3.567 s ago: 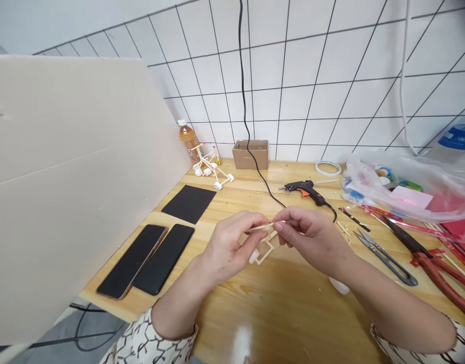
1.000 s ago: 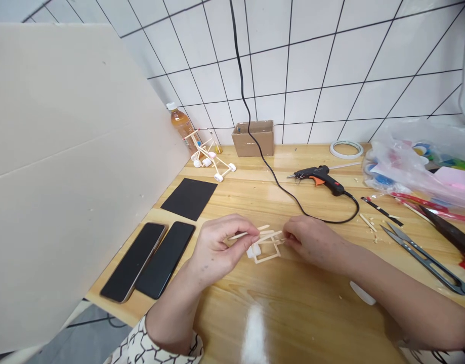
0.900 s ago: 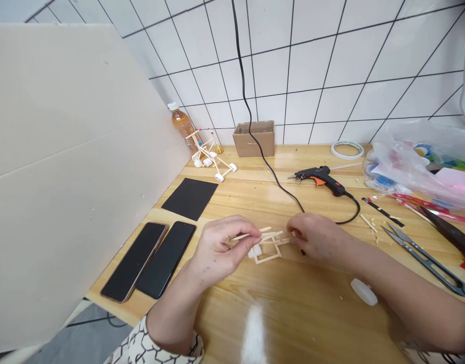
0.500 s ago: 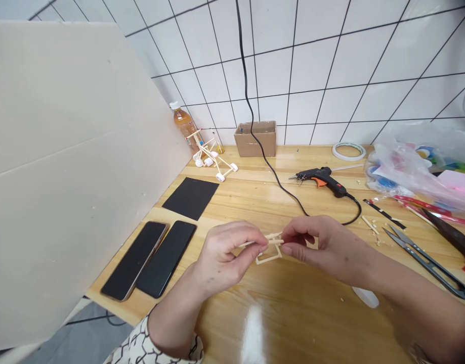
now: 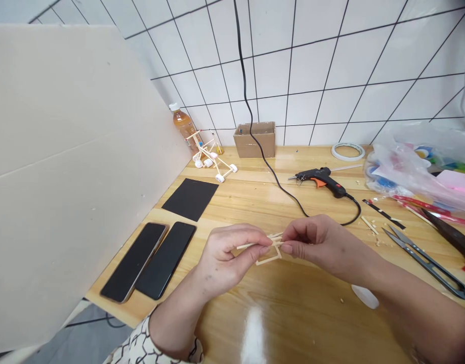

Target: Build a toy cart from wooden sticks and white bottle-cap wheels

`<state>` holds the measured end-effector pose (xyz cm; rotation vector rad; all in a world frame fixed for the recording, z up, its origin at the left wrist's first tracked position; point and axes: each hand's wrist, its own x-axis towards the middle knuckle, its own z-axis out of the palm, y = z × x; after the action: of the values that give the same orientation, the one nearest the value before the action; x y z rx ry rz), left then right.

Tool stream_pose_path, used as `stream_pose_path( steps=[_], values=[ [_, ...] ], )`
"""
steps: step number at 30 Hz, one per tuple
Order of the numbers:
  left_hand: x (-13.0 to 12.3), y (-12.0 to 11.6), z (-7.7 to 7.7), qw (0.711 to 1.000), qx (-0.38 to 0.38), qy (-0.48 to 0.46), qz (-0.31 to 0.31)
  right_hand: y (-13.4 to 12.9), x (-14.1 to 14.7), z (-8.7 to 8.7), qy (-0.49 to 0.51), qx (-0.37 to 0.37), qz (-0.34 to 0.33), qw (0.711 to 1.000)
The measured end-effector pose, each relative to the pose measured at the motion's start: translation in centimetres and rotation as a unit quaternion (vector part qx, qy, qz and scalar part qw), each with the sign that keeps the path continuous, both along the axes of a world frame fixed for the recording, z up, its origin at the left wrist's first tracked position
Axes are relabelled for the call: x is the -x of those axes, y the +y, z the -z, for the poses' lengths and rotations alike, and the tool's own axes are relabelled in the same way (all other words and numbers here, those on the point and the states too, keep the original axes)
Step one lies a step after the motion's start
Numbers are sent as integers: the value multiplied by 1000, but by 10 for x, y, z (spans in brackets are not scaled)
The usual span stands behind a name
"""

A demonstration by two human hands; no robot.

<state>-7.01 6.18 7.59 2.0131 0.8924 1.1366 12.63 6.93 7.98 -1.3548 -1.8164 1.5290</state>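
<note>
Two phones (image 5: 134,262) lie side by side at the left, black paper (image 5: 190,199) just beyond them, and the stick model (image 5: 209,156) stands by the bottle (image 5: 183,124). Now the left hand (image 5: 229,255), fingers pinching a thin stick (image 5: 246,246) over the table (image 5: 293,313)! The small frame (image 5: 269,260) sits right below the fingertips, mid-table. In from the right comes the right hand (image 5: 319,245), fingers closed on the stick's other end. Beyond it lies the glue gun (image 5: 321,178), and farther right, the snips (image 5: 425,263).
</note>
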Motion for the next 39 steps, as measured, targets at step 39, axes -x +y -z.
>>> stream_pose_path(
  steps=[39],
  values=[
    [-4, -1, 9, 996, -27, 81, -35, 2, 0, 4, 10, 14, 19, 1000]
  ],
)
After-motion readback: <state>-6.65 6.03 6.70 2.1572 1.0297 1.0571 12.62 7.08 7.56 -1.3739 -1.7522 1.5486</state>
